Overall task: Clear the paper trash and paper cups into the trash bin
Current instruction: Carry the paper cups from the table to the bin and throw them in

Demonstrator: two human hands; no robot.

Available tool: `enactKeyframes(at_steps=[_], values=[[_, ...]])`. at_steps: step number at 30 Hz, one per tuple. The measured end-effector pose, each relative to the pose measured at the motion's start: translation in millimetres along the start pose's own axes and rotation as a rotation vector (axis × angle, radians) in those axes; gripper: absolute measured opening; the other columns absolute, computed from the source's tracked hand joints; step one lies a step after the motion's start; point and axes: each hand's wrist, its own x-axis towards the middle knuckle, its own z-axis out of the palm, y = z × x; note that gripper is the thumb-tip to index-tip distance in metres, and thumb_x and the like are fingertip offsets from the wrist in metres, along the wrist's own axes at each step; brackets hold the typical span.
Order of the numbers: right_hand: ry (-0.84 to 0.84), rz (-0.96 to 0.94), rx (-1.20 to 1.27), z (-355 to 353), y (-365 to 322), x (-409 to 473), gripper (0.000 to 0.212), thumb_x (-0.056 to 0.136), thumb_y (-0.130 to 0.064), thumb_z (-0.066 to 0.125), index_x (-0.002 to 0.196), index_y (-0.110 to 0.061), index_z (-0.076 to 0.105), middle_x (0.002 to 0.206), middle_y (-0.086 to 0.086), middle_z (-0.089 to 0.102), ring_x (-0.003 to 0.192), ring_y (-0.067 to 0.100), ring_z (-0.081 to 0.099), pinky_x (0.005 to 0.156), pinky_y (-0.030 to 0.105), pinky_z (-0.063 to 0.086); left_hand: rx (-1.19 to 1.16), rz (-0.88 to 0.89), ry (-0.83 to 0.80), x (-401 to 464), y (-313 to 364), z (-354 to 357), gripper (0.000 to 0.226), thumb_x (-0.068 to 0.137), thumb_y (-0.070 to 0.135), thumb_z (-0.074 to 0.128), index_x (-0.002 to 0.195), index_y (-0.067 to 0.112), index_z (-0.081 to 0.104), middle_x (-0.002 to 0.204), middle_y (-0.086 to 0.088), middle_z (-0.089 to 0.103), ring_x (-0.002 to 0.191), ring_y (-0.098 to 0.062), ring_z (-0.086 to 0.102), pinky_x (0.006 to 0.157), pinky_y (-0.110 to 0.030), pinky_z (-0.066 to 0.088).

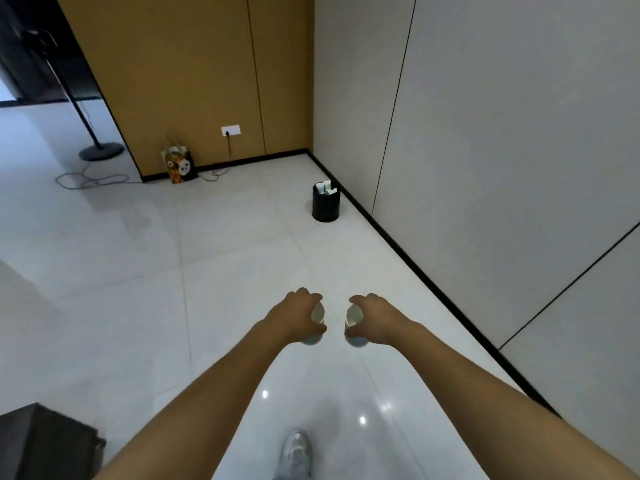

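The left hand [300,315] is curling its fingers and thumb around a white paper cup [317,313], whose open mouth is facing inward toward the other hand. The right hand [375,318] is gripping a second white paper cup [354,315] the same way, its mouth turned toward the first, and the two cups are hanging just beside each other without touching. Both bare forearms are reaching forward and down over the glossy white tiled floor [225,271], and a grey sneaker [296,453] is showing at the bottom edge between them. Farther ahead and well apart from the hands, a small black trash bin [325,206] is standing upright on the floor, close to the black baseboard of the pale wall on the right, with white paper pieces [327,188] sticking up inside it. Beyond it, a patterned gift bag [180,164] is leaning against the tan wall panel [190,81] below a white wall outlet [230,130], with a grey cable [90,180] trailing across the floor to a black round-based stand [100,150] at the left.
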Motion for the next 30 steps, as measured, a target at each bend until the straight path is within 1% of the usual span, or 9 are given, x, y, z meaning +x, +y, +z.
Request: enactKeyframes(at_steps=[3,6,11,13,19,25,30], values=[[0.018,0.027,0.005,-31,12,57,0.071,0.082,-0.034,0.067,0.144,-0.019,0.036,0.136,0.006,0.042,0.123,0.024,0.046,0.096,0.034,0.047,0.011,0.041,-0.007,69,1,-19,0.056,0.083,0.038,0.063,0.133,0.018,0.046,0.129,-0.004,0.046,0.119,-0.024,0.045,0.093,-0.038,0.046],[0.042,0.042,0.012,-68,12,121,0.073,0.083,-0.033,0.067,0.146,-0.019,0.034,0.138,0.007,0.041,0.125,0.024,0.045,0.095,0.032,0.046,0.007,0.068,-0.001,139,-5,-43,0.06,0.083,0.039,0.063,0.137,0.021,0.043,0.131,-0.002,0.045,0.119,-0.023,0.044,0.089,-0.035,0.046],[0.056,0.079,0.046,-132,4,223,0.074,0.084,-0.034,0.067,0.147,-0.021,0.032,0.14,0.006,0.039,0.126,0.024,0.043,0.097,0.035,0.047,0.019,0.069,-0.008,248,-21,-94,0.064,0.083,0.039,0.064,0.14,0.022,0.04,0.133,-0.003,0.044,0.121,-0.023,0.044,0.09,-0.034,0.045],[0.078,0.086,0.06,-151,4,261,0.073,0.085,-0.035,0.067,0.147,-0.021,0.032,0.139,0.006,0.039,0.126,0.024,0.043,0.098,0.035,0.046,0.027,0.077,-0.005,288,-28,-112,0.065,0.083,0.039,0.063,0.141,0.022,0.039,0.135,-0.002,0.043,0.123,-0.023,0.043,0.092,-0.035,0.045],[0.026,0.102,0.056,-194,8,372,0.071,0.083,-0.034,0.067,0.145,-0.02,0.035,0.139,0.006,0.04,0.126,0.025,0.044,0.098,0.035,0.045,0.038,0.071,-0.044,398,-47,-145,0.065,0.085,0.04,0.063,0.142,0.022,0.038,0.137,-0.001,0.041,0.125,-0.023,0.041,0.096,-0.037,0.045],[0.011,0.087,0.077,-251,19,511,0.074,0.083,-0.034,0.068,0.147,-0.02,0.032,0.142,0.007,0.038,0.127,0.025,0.043,0.099,0.034,0.045,0.038,0.05,-0.04,530,-65,-178,0.067,0.084,0.041,0.063,0.143,0.021,0.036,0.139,-0.002,0.041,0.127,-0.023,0.04,0.099,-0.039,0.044],[-0.022,0.064,0.046,-306,23,627,0.073,0.083,-0.035,0.069,0.146,-0.02,0.034,0.141,0.007,0.039,0.126,0.025,0.044,0.098,0.035,0.046,0.022,-0.001,-0.004,646,-72,-228,0.068,0.085,0.04,0.062,0.144,0.02,0.035,0.14,-0.003,0.04,0.128,-0.024,0.039,0.101,-0.038,0.042]])
